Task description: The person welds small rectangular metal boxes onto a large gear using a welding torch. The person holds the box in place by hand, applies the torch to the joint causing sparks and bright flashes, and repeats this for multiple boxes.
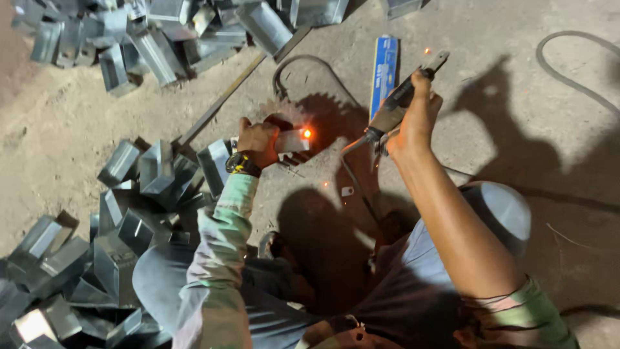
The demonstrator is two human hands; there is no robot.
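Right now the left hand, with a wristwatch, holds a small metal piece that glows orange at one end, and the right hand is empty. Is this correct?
One detail is wrong. The head view shows the right hand gripping a welding electrode holder, not empty. The left hand, with the wristwatch, does hold the small metal piece glowing orange at one end.

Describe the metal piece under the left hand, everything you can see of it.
The small metal piece is a grey, sheet-steel-looking box section lying on the concrete floor. The left hand presses on its left part, covering much of it. An orange glowing spot burns at its upper right corner, where the rod from the electrode holder in the right hand reaches; sparks scatter nearby.
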